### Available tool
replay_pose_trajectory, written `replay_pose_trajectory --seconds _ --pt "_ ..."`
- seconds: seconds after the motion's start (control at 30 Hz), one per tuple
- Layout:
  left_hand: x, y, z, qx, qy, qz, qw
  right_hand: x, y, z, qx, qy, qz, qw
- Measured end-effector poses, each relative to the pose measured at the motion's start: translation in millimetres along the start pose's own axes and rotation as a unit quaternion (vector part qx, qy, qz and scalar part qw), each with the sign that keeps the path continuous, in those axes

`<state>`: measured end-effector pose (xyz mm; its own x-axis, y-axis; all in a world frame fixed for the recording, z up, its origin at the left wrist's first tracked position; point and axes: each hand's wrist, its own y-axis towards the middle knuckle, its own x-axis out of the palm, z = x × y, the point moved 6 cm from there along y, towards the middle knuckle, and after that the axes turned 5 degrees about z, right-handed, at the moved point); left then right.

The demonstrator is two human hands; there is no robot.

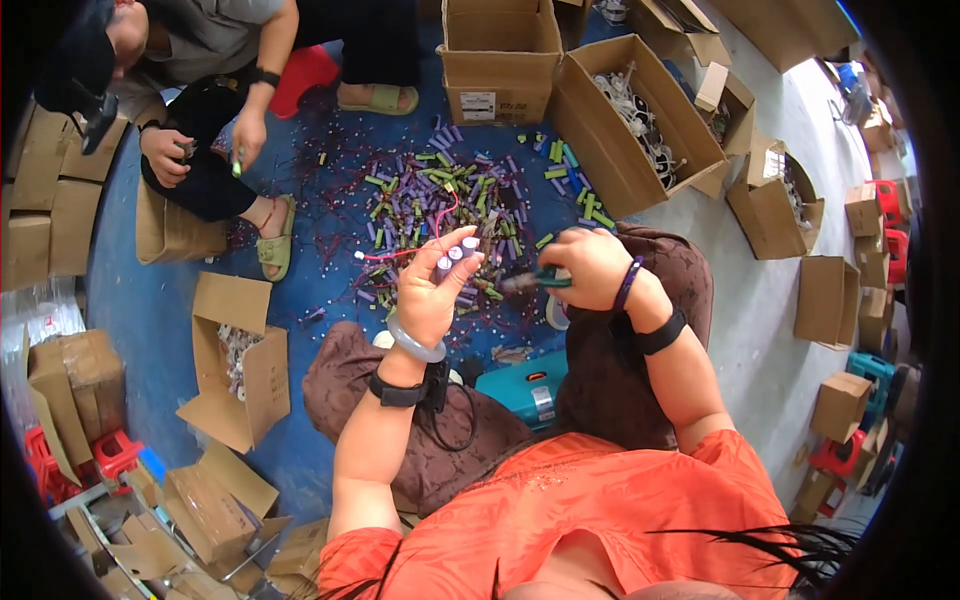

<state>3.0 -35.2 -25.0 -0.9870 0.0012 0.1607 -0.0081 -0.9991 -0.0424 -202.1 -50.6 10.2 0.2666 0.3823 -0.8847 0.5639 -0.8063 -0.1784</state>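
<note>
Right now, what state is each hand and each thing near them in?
Left hand: raised, closed around a pack of purple cells.
Purple cell pack: held upright, red wire hanging off it.
Right hand: closed on green-handled cutters.
Cutters: held, tip toward the pack; jaws blurred.
Loose cells: scattered on the blue floor.
Cardboard box: open, holding parts.

Both my hands raised before me, forearms bare.
My left hand (432, 290) stands upright, palm turned inward, fingers curled closed; my right hand (592, 268) makes a loose fist, wrist bent left toward it.
</note>
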Motion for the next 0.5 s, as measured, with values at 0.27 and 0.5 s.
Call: replay_pose_trajectory --seconds 0.27,0.5 --pt "9 2 6 0.026 0.061 -0.006 0.998 -31 4 -31 -0.036 0.022 0.298 0.954" --pt "13 3 11 0.046 0.127 -0.011 0.991 -29 7 -35 -0.037 -0.014 0.305 0.952"
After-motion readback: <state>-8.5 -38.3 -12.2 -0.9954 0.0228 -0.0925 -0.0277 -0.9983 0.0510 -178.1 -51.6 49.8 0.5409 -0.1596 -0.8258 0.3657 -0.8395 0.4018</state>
